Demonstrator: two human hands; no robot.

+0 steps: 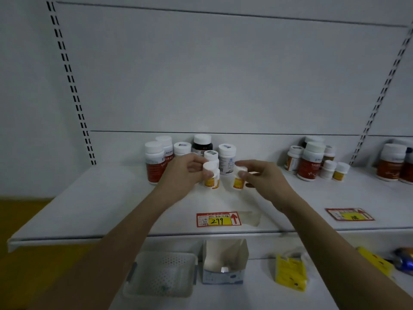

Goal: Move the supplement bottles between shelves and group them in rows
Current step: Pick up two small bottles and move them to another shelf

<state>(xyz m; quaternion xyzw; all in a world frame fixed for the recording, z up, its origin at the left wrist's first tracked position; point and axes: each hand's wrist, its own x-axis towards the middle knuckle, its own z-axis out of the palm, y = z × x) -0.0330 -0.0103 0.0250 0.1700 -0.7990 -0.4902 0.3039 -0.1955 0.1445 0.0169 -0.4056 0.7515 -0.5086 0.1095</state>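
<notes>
My left hand (182,173) grips a small white bottle with a yellow label (211,180) standing on the white shelf (111,209). My right hand (259,176) pinches a second small yellow-labelled bottle (238,181) just to its right. Behind them stands a cluster of bottles: two red-labelled ones (153,162), a dark bottle with a white cap (202,143) and a white bottle with a pale label (226,158). Further right on the same shelf is another group of bottles (311,161).
More red-labelled bottles (391,163) stand at the far right. Two red and yellow price tags (218,219) (349,214) lie near the shelf's front edge. On the lower shelf are a white perforated basket (161,274), an open carton (224,262) and yellow packets (289,271).
</notes>
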